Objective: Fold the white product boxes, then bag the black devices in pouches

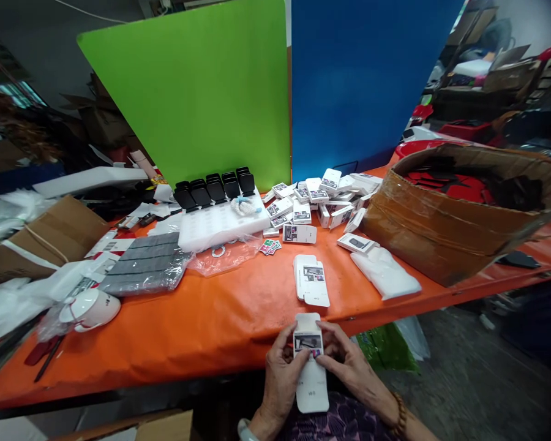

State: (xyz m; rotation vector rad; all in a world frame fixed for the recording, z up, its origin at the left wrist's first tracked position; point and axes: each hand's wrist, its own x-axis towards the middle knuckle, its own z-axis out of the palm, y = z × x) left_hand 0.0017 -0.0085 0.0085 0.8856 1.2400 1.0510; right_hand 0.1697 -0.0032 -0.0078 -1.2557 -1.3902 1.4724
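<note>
With wrists angled inward, the left hand and right hand grip a white carton between thumbs and fingers; its small print is illegible.

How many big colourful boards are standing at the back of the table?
2. The green one is on the left, and the blue one is right beside it, both behind the orange table. More could be hidden behind them.

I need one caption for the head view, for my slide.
Left hand and right hand hold a white carton at the orange table.
</note>
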